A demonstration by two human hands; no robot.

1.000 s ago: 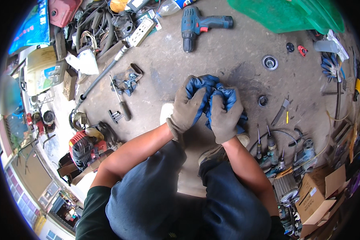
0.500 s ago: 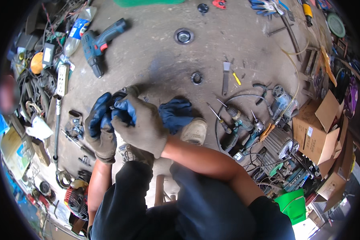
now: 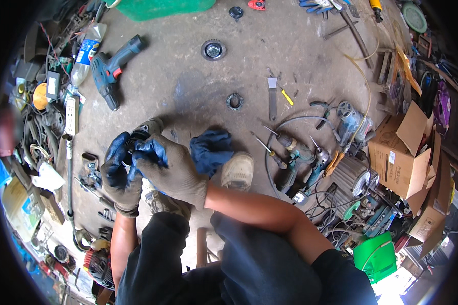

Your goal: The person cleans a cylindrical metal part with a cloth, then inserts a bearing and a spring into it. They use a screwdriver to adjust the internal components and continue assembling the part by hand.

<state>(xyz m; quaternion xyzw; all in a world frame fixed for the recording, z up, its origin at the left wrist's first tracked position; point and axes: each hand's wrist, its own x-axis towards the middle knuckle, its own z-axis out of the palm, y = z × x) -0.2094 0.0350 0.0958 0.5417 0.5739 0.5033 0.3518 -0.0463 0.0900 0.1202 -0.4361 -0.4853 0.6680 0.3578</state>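
Both my hands wear grey work gloves with blue-coated palms and meet in front of my left shoe (image 3: 160, 199). My left hand (image 3: 121, 178) curls around a dark grey, rounded metal part (image 3: 151, 125), whose end sticks out past the fingers. The fingers of my right hand (image 3: 175, 170) are bent in against the same spot, pinched together. Whatever they grip there is hidden by the gloves. A dark blue cloth (image 3: 211, 150) lies on the floor beside my right shoe (image 3: 237, 172). Beyond the hands lies a toothed ring gear (image 3: 234, 101).
A cordless drill (image 3: 109, 71) lies far left, near a plastic bottle (image 3: 88, 53) and a power strip (image 3: 72, 116). Further off sits a round gear part (image 3: 213, 50). Right are a scraper (image 3: 273, 99), a yellow screwdriver (image 3: 287, 97), power tools (image 3: 300, 152) and a cardboard box (image 3: 392, 157).
The view has shifted, so floor things appear further left and slightly lower, and more of the green container at the top shows. Both hands stay together at the metal part.
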